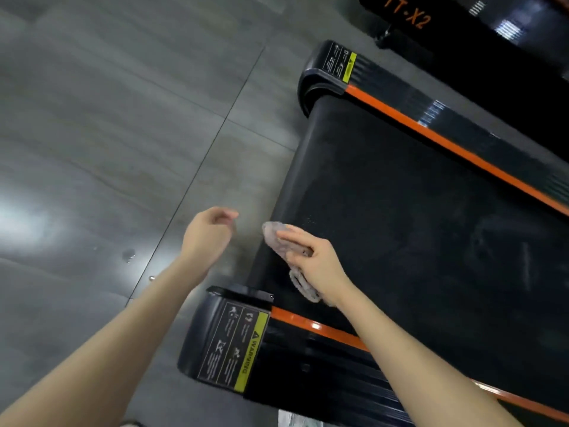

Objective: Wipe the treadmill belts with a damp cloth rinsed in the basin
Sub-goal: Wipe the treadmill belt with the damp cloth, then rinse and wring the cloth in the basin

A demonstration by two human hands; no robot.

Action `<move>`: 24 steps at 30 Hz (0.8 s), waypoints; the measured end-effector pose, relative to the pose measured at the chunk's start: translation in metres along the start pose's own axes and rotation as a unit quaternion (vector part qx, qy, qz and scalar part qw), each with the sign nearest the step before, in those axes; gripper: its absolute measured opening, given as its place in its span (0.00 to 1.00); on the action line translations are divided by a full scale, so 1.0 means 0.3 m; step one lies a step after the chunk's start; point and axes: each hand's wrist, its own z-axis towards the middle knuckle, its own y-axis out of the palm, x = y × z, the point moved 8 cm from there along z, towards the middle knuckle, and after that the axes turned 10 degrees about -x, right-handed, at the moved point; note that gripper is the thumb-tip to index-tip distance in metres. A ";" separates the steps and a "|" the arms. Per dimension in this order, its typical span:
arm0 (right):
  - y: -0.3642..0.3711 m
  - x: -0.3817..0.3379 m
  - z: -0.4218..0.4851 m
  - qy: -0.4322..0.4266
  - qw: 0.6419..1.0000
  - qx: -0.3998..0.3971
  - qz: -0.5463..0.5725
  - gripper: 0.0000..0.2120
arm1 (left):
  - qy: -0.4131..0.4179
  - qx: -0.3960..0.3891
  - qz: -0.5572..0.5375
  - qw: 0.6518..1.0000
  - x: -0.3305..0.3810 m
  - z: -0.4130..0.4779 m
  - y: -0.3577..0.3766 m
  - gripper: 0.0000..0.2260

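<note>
"What couldn't you make out from where you stood?"

"Much of the cloth (275,237). The right hand (311,260) had it bunched in its grip, fingers folded round the middle, so only a wad past the fingertips and a tail hanging under the wrist showed. Whether the wad pressed on the treadmill belt (400,204) or hung just above it, I couldn't tell. The belt itself ran out of sight to the right. A second treadmill (455,41) behind it was mostly cut off, its orange lettering only partly readable. The small print on the warning label (237,349) was a blur."

"And the other hand?"

"The left hand (209,232) held nothing. Its fingers were loosely curled, and it hung over the floor (107,134) just off the belt's end, near the cloth but apart from it."

"Where was the cloth, exactly?"

"At the belt's rounded end, toward the near corner, close to the near side rail (323,359) with its orange stripe."

"Any room to move?"

"Plenty. The dark belt lay broad and bare across to the far side rail (462,140), and grey tiled floor spread wide to the left, with one small shiny spot (128,255) on it beside the left forearm."
</note>
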 end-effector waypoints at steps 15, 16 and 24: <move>0.330 -0.764 -0.261 0.040 0.990 0.027 0.129 0.27 | -0.142 -0.055 -0.220 0.963 0.359 -0.545 -0.372 0.18; 0.348 -0.813 -0.256 0.034 0.990 0.022 0.135 0.27 | -0.141 -0.057 -0.228 0.962 0.388 -0.555 -0.409 0.16; 0.325 -1.156 -0.049 0.032 0.982 -0.007 0.188 0.30 | -0.115 -0.061 -0.170 0.977 0.721 -0.450 -0.690 0.12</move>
